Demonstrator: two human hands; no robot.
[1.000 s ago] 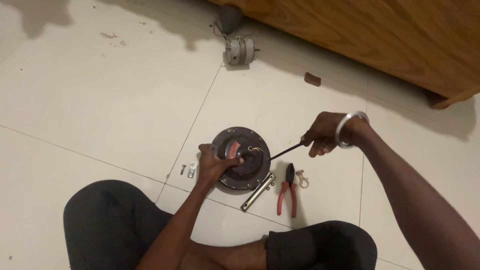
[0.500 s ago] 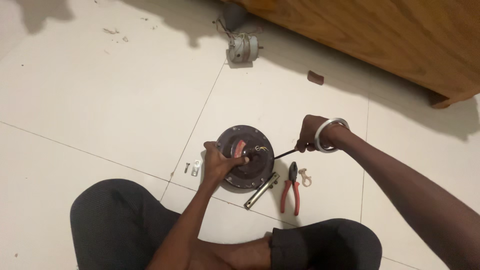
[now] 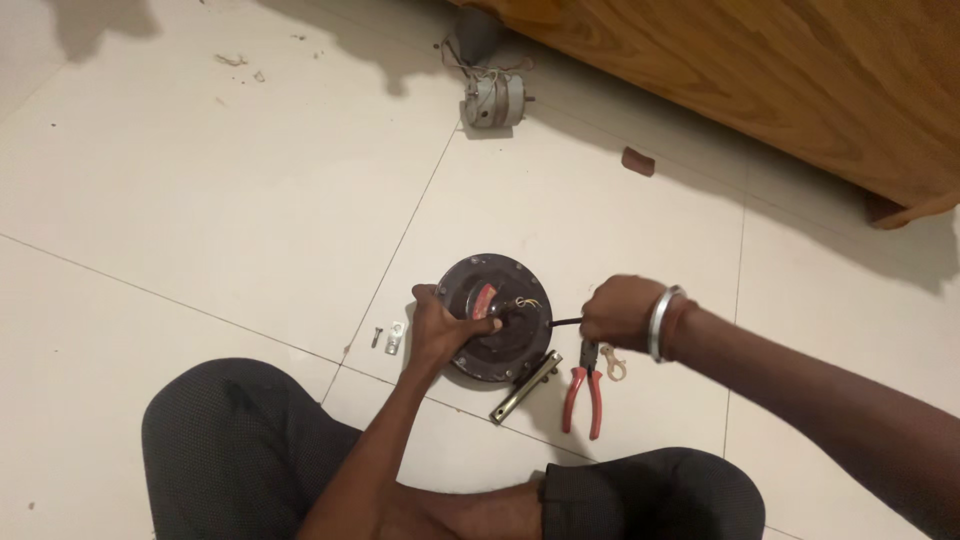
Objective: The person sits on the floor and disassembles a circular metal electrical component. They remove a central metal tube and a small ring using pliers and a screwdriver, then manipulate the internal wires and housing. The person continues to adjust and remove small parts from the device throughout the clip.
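Person sat on the white tiled floor (image 3: 200, 200), dark round motor housing (image 3: 505, 285) lying flat on the tiles between the knees. Left hand (image 3: 445, 330) pressed down on its left rim, fingers curled over the edge, thumb across the top, gripping it. Right hand (image 3: 618, 310), metal bangle on the wrist, was closed in a fist around a thin dark tool (image 3: 560, 322) whose tip reached the hub at the housing's centre. Red-handled pliers (image 3: 583, 395) lay just right of the housing, a brass-coloured metal bar (image 3: 525, 387) touching its lower edge. Small screw and lug (image 3: 388, 338) lay left of it. Another small grey motor (image 3: 495, 100) sat well apart, near wooden furniture (image 3: 780, 70).
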